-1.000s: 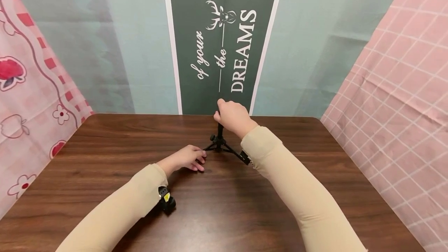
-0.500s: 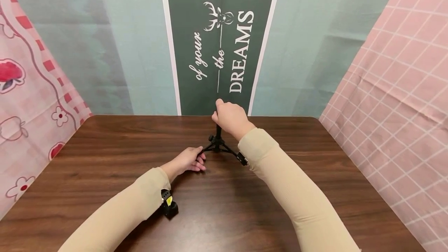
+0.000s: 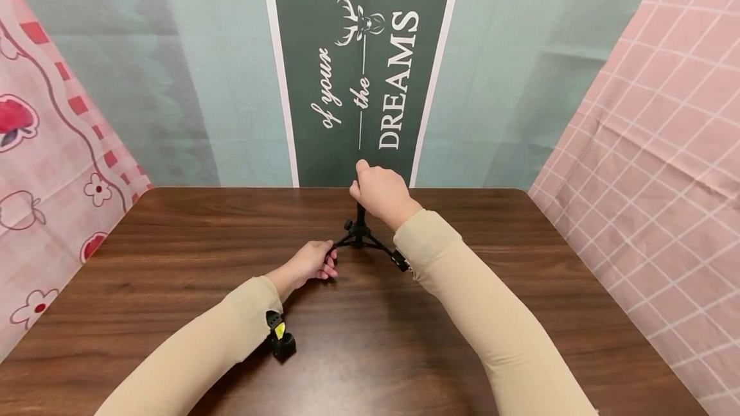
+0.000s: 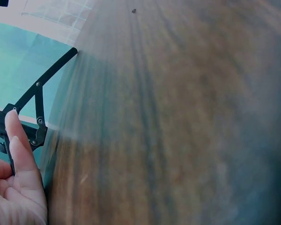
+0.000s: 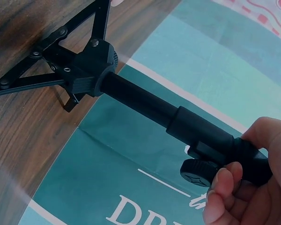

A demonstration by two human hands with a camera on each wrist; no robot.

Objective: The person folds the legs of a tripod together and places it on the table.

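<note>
A small black tripod stand [image 3: 360, 231] stands upright near the back of the table, its legs spread. My right hand [image 3: 381, 194] grips the top of its centre pole. In the right wrist view the right hand [image 5: 253, 178] curls round the pole [image 5: 140, 101] just beside a round knob [image 5: 200, 172]. Low on the left, my left hand [image 3: 312, 260] pinches the end of one tripod leg [image 3: 342, 244] between thumb and fingers. The left wrist view has the left hand [image 4: 18, 178] at that leg, with another leg [image 4: 51, 70] reaching the tabletop.
The brown wooden table [image 3: 370, 352] spreads out in front. A green printed cloth [image 3: 364, 69] hangs behind its back edge. Pink patterned cloths hang at the left [image 3: 52, 146] and right [image 3: 647, 165]. Black cameras sit at both wrists, the left one [image 3: 281, 339] plainly visible.
My left hand has gone from loosely touching beside the tripod leg to pinching its end. The right hand keeps its grip on the pole, and the tripod has hardly moved.
</note>
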